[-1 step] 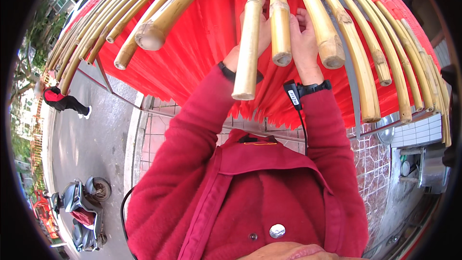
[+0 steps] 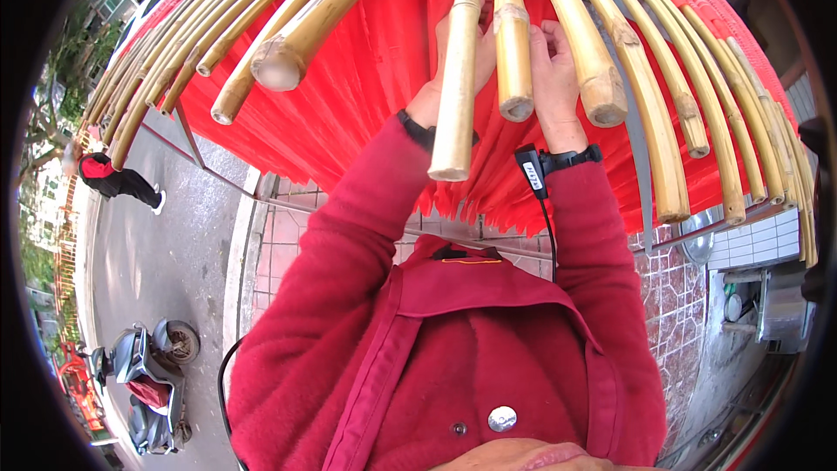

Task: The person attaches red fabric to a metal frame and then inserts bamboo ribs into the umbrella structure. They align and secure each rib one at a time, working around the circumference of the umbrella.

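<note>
Both of my hands reach up among bamboo poles, against a hanging mass of red strand-like material. My left hand is partly behind one bamboo pole, its bent fingers mostly hidden between that pole and the shorter bamboo pole to its right. My right hand is just right of the shorter pole, thumb up and fingers curled in close to the red material. Whatever the fingers pinch is too small or hidden to make out. A dark band with a small black device is on my right wrist.
More bamboo poles jut toward me on both sides, over a metal frame. A scooter stands on the road at left, and a person is farther up it. A metal sink-like unit is at right.
The view has shifted slightly, so the nearer poles appear a little to the right. My right hand's fingers curl a bit lower and tighter; my left hand stays at nearly the same spot.
</note>
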### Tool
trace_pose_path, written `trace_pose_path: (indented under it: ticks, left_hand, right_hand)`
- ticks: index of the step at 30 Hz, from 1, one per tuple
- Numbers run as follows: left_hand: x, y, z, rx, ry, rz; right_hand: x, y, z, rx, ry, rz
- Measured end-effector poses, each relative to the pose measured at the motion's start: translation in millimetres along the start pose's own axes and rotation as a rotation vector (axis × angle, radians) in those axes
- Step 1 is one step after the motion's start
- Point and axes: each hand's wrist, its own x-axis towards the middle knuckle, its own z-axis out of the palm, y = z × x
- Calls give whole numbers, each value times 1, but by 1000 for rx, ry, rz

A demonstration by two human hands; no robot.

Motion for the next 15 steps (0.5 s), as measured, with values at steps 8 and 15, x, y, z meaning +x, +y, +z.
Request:
trace_pose_path:
  ticks: [8, 15]
  left_hand:
    - [8, -30, -5, -254, 16, -232]
    - [5, -1, -16, -141, -29, -107]
  right_hand:
    - [1, 9, -3, -11, 128, -37]
    - [-14, -18, 8, -18, 173, -112]
